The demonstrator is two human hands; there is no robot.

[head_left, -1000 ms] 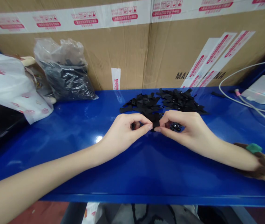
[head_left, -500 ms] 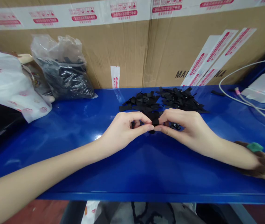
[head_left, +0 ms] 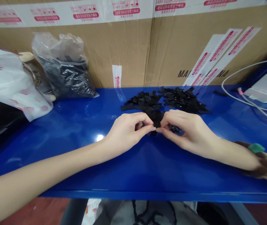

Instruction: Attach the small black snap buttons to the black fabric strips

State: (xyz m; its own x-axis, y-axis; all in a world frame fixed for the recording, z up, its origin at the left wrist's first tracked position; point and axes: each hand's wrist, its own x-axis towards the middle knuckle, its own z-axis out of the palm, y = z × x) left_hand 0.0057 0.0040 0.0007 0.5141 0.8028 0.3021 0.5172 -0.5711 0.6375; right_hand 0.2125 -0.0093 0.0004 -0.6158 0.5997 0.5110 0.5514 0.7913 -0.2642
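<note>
Between my two hands is a short black fabric strip (head_left: 157,123), pinched at both sides over the blue table (head_left: 133,175). The thumb and index finger of my left hand (head_left: 133,129) close on its left side. My right hand (head_left: 185,126) grips the right side the same way, and the fingertips of both hands nearly meet. Just beyond the fingers lie two heaps of black fabric strips, a left heap (head_left: 145,100) and a right heap (head_left: 182,99). Small dark shiny pieces (head_left: 175,129) show partly beneath my right hand; their kind is unclear.
A large cardboard box (head_left: 128,47) stands along the back. At the left are a clear plastic bag (head_left: 69,78) of black pieces and a white printed bag (head_left: 13,84). White cables (head_left: 253,103) and a white plastic device (head_left: 264,89) lie at the right.
Both hands keep nearly the same place and grip on the black strip. The fingers have shifted only slightly, and the camera view has moved a little.
</note>
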